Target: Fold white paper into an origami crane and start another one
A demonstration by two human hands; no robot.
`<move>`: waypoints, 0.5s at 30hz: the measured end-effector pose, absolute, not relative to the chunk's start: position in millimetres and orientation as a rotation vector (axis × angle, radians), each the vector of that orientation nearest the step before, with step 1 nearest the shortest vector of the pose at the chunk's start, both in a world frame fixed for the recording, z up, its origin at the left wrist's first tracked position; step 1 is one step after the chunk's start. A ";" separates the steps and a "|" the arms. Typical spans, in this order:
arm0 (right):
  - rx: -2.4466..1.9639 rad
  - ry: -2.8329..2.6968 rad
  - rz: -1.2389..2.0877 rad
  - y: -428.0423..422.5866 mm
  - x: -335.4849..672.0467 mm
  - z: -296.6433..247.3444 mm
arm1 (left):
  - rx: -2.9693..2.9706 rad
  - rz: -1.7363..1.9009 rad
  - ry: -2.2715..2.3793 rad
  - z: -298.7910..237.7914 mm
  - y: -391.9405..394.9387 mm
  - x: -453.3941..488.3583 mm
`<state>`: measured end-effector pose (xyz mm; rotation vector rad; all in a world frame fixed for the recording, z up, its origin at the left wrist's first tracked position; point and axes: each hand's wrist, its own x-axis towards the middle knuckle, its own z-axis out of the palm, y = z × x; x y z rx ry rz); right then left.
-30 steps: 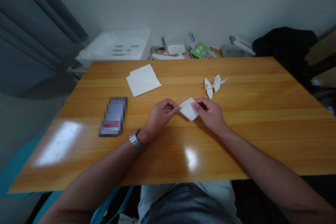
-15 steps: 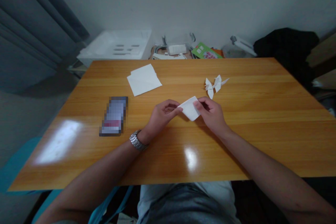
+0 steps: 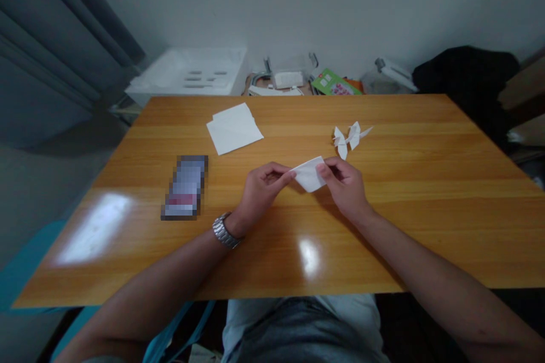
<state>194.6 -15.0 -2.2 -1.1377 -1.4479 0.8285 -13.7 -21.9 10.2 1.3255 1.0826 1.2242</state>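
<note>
A small folded piece of white paper (image 3: 309, 174) is held just above the wooden table (image 3: 426, 181) between both hands. My left hand (image 3: 260, 190), with a metal watch on its wrist, pinches the paper's left corner. My right hand (image 3: 346, 187) pinches its right edge with thumb and fingers closed. A finished white paper crane (image 3: 349, 138) lies on the table a little beyond my right hand. A stack of white paper sheets (image 3: 234, 129) lies farther off, beyond and left of my left hand.
A phone (image 3: 185, 187) lies flat left of my left hand. Behind the table's far edge stand a white plastic bin (image 3: 191, 74), a green packet (image 3: 332, 83) and other clutter. A black bag (image 3: 464, 76) sits at the back right.
The folded paper has tilted and flattened slightly between the fingers; both hands shifted a little to the right. Nothing else on the table has moved.
</note>
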 end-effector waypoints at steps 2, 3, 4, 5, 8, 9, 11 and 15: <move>-1.137 -1.446 0.839 -15.6 194.4 -0.8 | 1.304 1.216 1.052 11.1 -22.4 -14.5; -1.138 -1.445 0.841 -15.8 194.4 0.0 | 1.294 1.212 1.033 11.2 -22.4 -15.0; -1.139 -1.445 0.844 -16.1 194.2 0.8 | 1.284 1.208 1.016 11.2 -22.3 -15.5; -1.142 -1.444 0.850 -16.3 194.0 1.6 | 1.276 1.203 1.003 11.1 -22.0 -15.8; -1.143 -1.434 0.888 -16.6 192.5 2.9 | 1.249 1.210 0.978 9.7 -21.0 -15.6; -1.140 -1.432 0.909 -16.6 191.7 2.8 | 1.240 1.218 0.975 9.0 -20.6 -15.2; -1.126 -1.425 0.958 -16.5 189.8 1.6 | 1.229 1.245 0.982 7.1 -19.7 -14.0; -1.116 -1.428 1.053 -15.9 187.0 -2.7 | 1.247 1.303 1.017 2.0 -17.5 -12.1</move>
